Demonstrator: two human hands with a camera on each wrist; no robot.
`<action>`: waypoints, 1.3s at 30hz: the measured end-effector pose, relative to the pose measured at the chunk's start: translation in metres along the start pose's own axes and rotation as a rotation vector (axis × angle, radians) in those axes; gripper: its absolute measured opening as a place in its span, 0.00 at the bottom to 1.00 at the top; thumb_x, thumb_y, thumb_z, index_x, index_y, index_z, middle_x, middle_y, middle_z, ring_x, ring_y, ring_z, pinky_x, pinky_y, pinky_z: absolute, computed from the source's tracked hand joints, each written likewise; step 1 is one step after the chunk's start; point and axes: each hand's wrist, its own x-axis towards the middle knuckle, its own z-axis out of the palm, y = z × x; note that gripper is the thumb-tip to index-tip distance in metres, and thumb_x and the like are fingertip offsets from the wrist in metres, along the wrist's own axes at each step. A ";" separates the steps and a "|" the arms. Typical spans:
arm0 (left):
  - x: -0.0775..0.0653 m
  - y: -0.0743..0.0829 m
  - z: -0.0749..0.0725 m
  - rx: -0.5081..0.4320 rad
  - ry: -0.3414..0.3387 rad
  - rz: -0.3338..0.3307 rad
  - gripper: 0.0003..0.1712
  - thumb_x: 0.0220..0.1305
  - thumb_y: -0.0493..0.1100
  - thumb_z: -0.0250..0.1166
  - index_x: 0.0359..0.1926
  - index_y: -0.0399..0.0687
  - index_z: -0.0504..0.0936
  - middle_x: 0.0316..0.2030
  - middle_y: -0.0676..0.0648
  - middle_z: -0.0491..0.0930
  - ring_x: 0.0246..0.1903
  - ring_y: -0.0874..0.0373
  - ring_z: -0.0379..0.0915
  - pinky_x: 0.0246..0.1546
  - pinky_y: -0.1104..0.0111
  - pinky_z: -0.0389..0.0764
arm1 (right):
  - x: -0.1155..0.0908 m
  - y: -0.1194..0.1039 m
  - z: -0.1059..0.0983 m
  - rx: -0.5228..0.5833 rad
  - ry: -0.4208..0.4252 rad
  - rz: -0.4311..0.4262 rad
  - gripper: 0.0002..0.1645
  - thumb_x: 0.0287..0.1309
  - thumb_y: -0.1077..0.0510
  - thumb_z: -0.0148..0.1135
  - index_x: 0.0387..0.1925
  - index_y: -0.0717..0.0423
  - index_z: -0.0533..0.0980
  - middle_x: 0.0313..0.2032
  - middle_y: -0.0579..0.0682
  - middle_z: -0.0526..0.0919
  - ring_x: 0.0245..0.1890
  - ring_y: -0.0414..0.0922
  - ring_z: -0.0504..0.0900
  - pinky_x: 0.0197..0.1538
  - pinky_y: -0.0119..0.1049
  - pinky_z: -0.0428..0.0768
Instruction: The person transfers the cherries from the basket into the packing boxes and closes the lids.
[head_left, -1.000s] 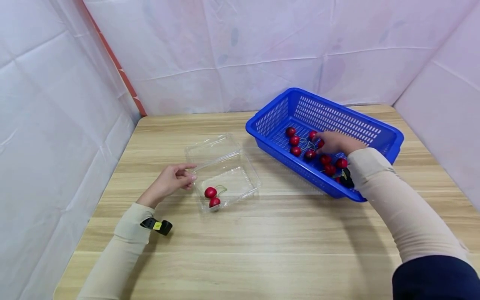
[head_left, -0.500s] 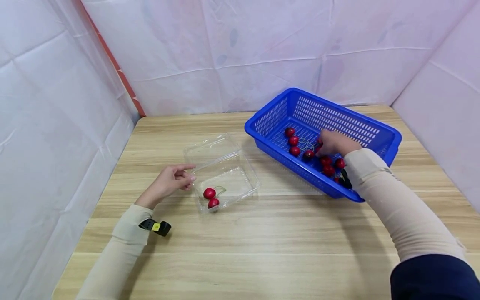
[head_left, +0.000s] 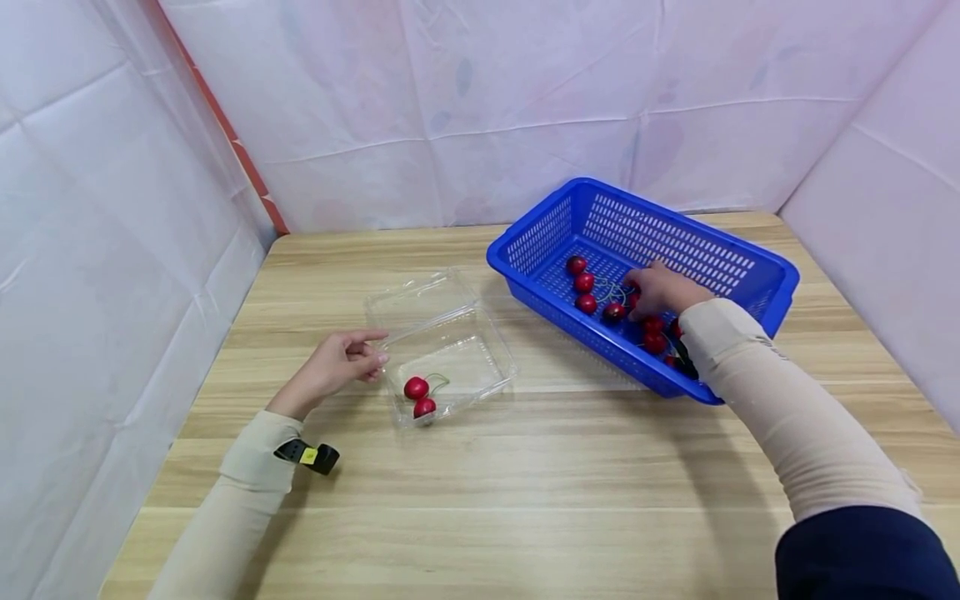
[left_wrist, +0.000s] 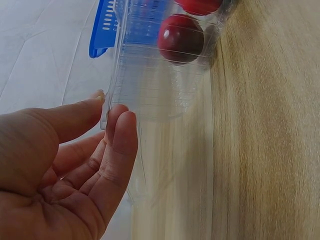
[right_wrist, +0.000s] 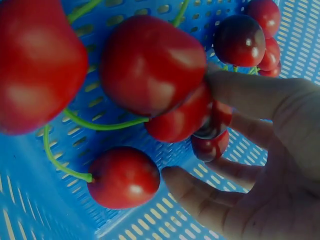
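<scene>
At the left, my left hand (head_left: 333, 367) pinches the side rim of a clear plastic clamshell box (head_left: 457, 367); the thumb and fingers (left_wrist: 125, 132) meet at that edge in the left wrist view. Two red cherries with a green stem, one of them this upper cherry (head_left: 416, 387), lie in the box's near left corner. My right hand (head_left: 667, 292) reaches down into a blue perforated basket (head_left: 525, 275) of cherries. In the right wrist view its thumb and fingers stand apart around a cluster of cherries (right_wrist: 180, 117), with the thumb tip beside a large cherry (right_wrist: 152, 65).
The box's lid (head_left: 420, 298) lies folded back behind it on the wooden table (head_left: 480, 508). Several more cherries (head_left: 585, 283) lie along the basket's left part. White cloth (head_left: 375, 108) hangs behind and at both sides. Black straps circle the wrists.
My right hand dipped among the cherries with its fingers drawn together, and its fingers are now spread again slightly. The left hand and the box have stayed put.
</scene>
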 end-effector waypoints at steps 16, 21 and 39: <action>0.000 0.002 0.002 -0.001 -0.003 0.009 0.27 0.66 0.34 0.60 0.65 0.33 0.67 0.39 0.29 0.79 0.30 0.58 0.79 0.39 0.57 0.86 | 0.004 -0.001 0.000 0.002 0.081 -0.073 0.19 0.47 0.67 0.68 0.43 0.70 0.75 0.39 0.66 0.77 0.43 0.61 0.73 0.49 0.56 0.74; 0.001 0.002 0.002 -0.003 -0.005 0.012 0.27 0.66 0.34 0.60 0.65 0.32 0.67 0.39 0.30 0.79 0.30 0.58 0.79 0.39 0.58 0.86 | 0.004 0.000 -0.001 0.001 0.072 -0.082 0.18 0.47 0.66 0.69 0.41 0.70 0.75 0.37 0.65 0.77 0.40 0.60 0.74 0.46 0.54 0.75; 0.001 0.003 0.000 0.024 0.001 -0.003 0.27 0.66 0.35 0.61 0.65 0.33 0.68 0.38 0.31 0.80 0.33 0.48 0.81 0.38 0.58 0.86 | -0.015 0.008 -0.021 0.079 0.137 -0.083 0.10 0.47 0.67 0.68 0.31 0.67 0.76 0.29 0.60 0.78 0.31 0.55 0.74 0.34 0.47 0.78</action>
